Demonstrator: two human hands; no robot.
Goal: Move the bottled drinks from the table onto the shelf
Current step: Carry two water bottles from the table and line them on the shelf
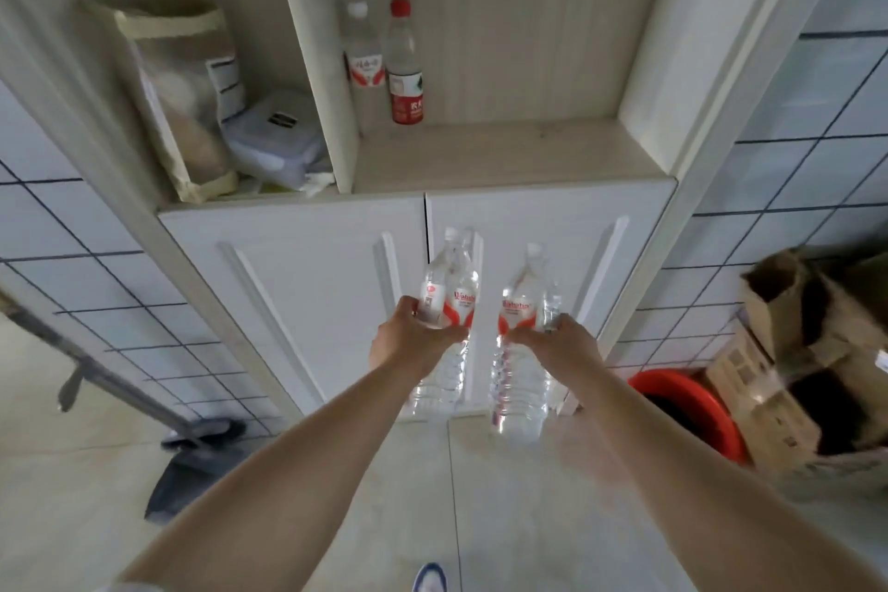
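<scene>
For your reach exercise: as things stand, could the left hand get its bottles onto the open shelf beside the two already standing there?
Probably yes. The shelf has bare board right of the two standing bottles, nothing blocks its open front, and the left hand is just below.

I'm looking at a home utility corner, I'd say: a pale wood-grain cabinet point(480, 149) with open shelves over white panelled doors point(307, 303), tiled walls point(778, 188) either side, a dustpan point(192, 466) leaning at left, a red bucket point(682, 404) and torn cardboard boxes point(788, 351) on the floor at right
</scene>
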